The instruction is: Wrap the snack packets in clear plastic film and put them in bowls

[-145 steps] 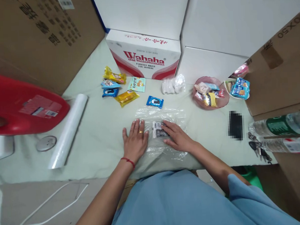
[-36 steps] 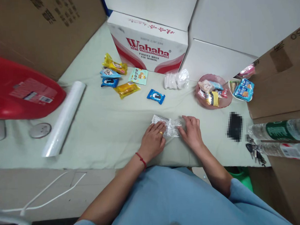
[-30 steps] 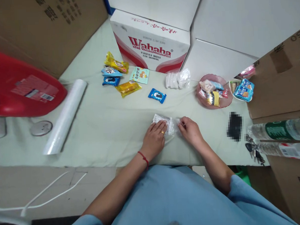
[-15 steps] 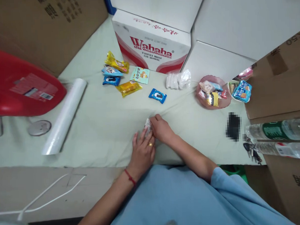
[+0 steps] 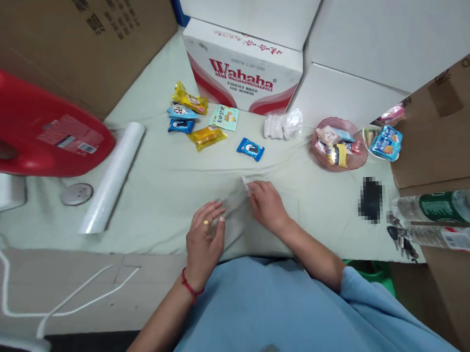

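Between my two hands a clear, thin plastic bag (image 5: 236, 209) is spread out low over the cloth, blurred by motion. My right hand (image 5: 270, 206) is closed on its crumpled whitish upper edge. On the bag's left side is my left hand (image 5: 204, 242), fingers stretched and thumb apart; its fingertips are close to the plastic, and whether they touch I cannot tell. A blue snack packet (image 5: 250, 149) lies just beyond the hands. Behind it to the right sit several folded whitish plastic bundles (image 5: 281, 125).
Wrapped snacks (image 5: 207, 137) lie at the back, before a Wahaha carton (image 5: 246, 74). A film roll (image 5: 112, 176) and red jug (image 5: 49, 122) are on the left. Rightward stand a pink bowl (image 5: 327, 159) of snacks, bottles (image 5: 441, 208) and keys (image 5: 401, 239).
My hands have moved apart, the left one leftward and opening. The small crumpled bundle they held together is now spread out as clear plastic from my right hand.
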Motion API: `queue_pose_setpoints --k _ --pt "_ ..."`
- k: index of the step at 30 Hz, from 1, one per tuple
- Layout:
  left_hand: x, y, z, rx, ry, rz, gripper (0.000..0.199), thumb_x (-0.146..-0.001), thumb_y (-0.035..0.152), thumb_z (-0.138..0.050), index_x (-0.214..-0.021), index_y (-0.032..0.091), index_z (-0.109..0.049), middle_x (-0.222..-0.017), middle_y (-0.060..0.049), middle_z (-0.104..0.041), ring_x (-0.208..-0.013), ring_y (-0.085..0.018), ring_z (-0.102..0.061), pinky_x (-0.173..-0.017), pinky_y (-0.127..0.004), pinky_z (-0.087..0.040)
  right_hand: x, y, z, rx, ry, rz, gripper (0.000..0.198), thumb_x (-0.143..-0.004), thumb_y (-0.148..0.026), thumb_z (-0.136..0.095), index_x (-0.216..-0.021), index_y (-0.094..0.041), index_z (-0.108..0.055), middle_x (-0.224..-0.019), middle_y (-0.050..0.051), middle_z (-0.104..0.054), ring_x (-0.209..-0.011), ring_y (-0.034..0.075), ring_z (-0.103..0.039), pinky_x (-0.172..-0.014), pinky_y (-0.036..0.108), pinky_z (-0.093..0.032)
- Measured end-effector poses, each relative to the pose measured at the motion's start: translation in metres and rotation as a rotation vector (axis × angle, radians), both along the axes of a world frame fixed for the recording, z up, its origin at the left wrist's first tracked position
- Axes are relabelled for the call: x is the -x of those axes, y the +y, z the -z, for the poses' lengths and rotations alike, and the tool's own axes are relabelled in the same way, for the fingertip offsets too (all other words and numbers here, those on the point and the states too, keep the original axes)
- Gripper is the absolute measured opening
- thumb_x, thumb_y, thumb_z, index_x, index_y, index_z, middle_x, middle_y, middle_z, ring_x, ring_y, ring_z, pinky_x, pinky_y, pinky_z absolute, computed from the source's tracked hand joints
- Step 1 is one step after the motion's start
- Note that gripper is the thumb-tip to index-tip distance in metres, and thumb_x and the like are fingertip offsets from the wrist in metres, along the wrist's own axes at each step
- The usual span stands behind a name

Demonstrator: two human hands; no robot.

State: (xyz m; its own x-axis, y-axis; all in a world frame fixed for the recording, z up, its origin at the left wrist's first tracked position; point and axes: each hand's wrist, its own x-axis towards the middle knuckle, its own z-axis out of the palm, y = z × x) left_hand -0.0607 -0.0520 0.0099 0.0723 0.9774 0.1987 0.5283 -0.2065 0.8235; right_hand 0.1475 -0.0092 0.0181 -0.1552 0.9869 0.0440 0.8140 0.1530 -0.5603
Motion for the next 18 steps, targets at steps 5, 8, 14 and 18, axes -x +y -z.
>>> queue_pose_setpoints --k 5,8,14,18 --pt "-0.024 0.017 0.001 0.361 -0.315 0.011 0.05 -0.1 0.054 -0.06 -0.138 0.022 -0.062 -0.147 -0.014 -0.066 -0.137 -0.028 -0.063 -0.108 -0.044 -0.057 -0.046 -0.009 -0.013 0.216 0.521 0.213 0.035 -0.105 -0.041 -0.047 -0.122 -0.02 -0.069 -0.109 0.007 -0.077 -0.098 0.022 -0.07 -0.09 0.033 -0.055" --pt "-0.042 0.028 0.007 0.527 -0.48 0.112 0.064 -0.092 0.06 -0.068 -0.139 0.018 -0.061 -0.142 -0.017 -0.07 -0.128 -0.03 -0.069 -0.104 -0.043 -0.058 -0.053 -0.018 -0.007 0.387 0.773 0.234 0.039 -0.098 -0.051 -0.057 -0.116 -0.019 -0.07 -0.101 0.006 -0.077 -0.09 0.02 -0.069 -0.081 0.03 -0.055" --pt "-0.069 0.03 0.012 0.613 -0.438 0.209 0.046 -0.086 0.053 -0.072 -0.112 0.015 -0.073 -0.101 -0.009 -0.081 -0.09 -0.024 -0.075 -0.083 -0.036 -0.059 -0.049 -0.042 0.005 0.398 0.879 0.145 0.041 -0.096 -0.057 -0.065 -0.117 -0.022 -0.072 -0.101 0.003 -0.075 -0.088 0.019 -0.066 -0.082 0.03 -0.051" --pt "-0.071 0.023 0.012 0.481 -0.263 0.265 0.039 -0.092 0.049 -0.065 -0.114 0.018 -0.074 -0.11 -0.01 -0.081 -0.099 -0.025 -0.076 -0.09 -0.038 -0.06 -0.089 -0.044 0.004 0.245 0.727 0.197 0.029 -0.097 -0.049 -0.063 -0.107 -0.023 -0.074 -0.097 0.003 -0.075 -0.091 0.021 -0.067 -0.087 0.033 -0.051"
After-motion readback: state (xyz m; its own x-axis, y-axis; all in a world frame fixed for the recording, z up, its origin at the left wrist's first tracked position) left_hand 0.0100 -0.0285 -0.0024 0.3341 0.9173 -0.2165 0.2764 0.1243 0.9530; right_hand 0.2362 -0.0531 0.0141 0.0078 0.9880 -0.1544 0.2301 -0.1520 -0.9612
